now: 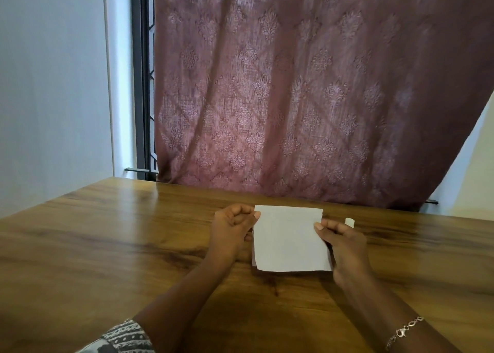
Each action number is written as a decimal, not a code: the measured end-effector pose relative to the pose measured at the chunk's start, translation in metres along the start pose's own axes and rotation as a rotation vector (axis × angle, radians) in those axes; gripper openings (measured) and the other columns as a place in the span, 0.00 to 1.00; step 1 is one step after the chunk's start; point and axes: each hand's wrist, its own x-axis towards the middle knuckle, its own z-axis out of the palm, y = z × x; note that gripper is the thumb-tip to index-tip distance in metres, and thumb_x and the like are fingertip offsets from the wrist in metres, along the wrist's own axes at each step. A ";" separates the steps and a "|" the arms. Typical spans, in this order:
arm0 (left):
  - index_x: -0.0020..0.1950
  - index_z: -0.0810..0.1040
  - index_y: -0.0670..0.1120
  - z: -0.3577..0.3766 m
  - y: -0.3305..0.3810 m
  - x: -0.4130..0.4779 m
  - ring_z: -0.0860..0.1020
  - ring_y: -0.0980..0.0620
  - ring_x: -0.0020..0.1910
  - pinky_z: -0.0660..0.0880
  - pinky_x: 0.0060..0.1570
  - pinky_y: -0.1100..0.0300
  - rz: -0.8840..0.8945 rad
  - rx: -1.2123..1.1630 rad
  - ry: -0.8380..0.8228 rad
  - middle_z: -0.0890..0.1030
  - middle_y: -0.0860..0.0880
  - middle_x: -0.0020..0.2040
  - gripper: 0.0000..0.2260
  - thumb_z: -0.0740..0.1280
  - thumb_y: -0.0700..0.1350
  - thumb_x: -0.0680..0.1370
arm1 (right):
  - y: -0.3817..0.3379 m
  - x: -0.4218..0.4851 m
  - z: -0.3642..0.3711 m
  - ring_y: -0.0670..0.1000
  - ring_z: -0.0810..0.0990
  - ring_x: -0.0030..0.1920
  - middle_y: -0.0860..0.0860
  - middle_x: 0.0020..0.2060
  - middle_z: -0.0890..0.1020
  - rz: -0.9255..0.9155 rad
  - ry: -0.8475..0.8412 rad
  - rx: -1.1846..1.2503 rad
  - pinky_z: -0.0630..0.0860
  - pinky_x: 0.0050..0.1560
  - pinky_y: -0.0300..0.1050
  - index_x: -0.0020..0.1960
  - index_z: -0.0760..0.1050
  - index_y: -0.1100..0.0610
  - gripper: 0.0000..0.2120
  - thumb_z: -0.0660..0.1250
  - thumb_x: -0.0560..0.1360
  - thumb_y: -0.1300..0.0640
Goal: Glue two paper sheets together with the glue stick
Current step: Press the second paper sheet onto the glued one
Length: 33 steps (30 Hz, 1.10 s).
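A: Why are both hands on the sheets?

B: To line them up, I'd judge. The left hand pinches the far left corner, thumb on top, the other fingers curled. The right hand clamps the right edge, thumb flat on the top face. The paper spans the gap between the two thumbs.

A: Definitely two sheets?

B: A second edge peeks out at the near left corner, below the left fingers. So they're stacked, slightly askew.

A: And the glue stick?

B: A white tip just beyond the right knuckles is probably it. Whether it's held or standing on the table, I can't tell
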 end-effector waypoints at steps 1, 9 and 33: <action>0.38 0.77 0.45 0.000 0.000 0.000 0.81 0.62 0.31 0.76 0.28 0.68 -0.002 -0.002 0.001 0.82 0.57 0.29 0.06 0.66 0.37 0.74 | 0.000 0.000 0.000 0.49 0.76 0.40 0.51 0.39 0.79 0.003 -0.005 0.002 0.72 0.36 0.41 0.46 0.76 0.63 0.04 0.67 0.71 0.65; 0.37 0.77 0.45 -0.001 -0.001 0.002 0.80 0.63 0.29 0.76 0.27 0.70 0.001 -0.012 0.006 0.82 0.58 0.27 0.07 0.67 0.35 0.74 | -0.001 0.000 0.000 0.49 0.77 0.41 0.50 0.39 0.79 -0.002 -0.029 0.021 0.74 0.39 0.42 0.44 0.76 0.62 0.03 0.67 0.71 0.66; 0.40 0.78 0.45 -0.005 0.002 0.002 0.82 0.62 0.34 0.77 0.31 0.69 0.034 -0.052 0.063 0.83 0.50 0.40 0.04 0.67 0.37 0.74 | 0.004 0.003 0.004 0.52 0.77 0.47 0.53 0.43 0.81 -0.105 -0.047 -0.134 0.73 0.43 0.44 0.42 0.77 0.60 0.05 0.66 0.73 0.58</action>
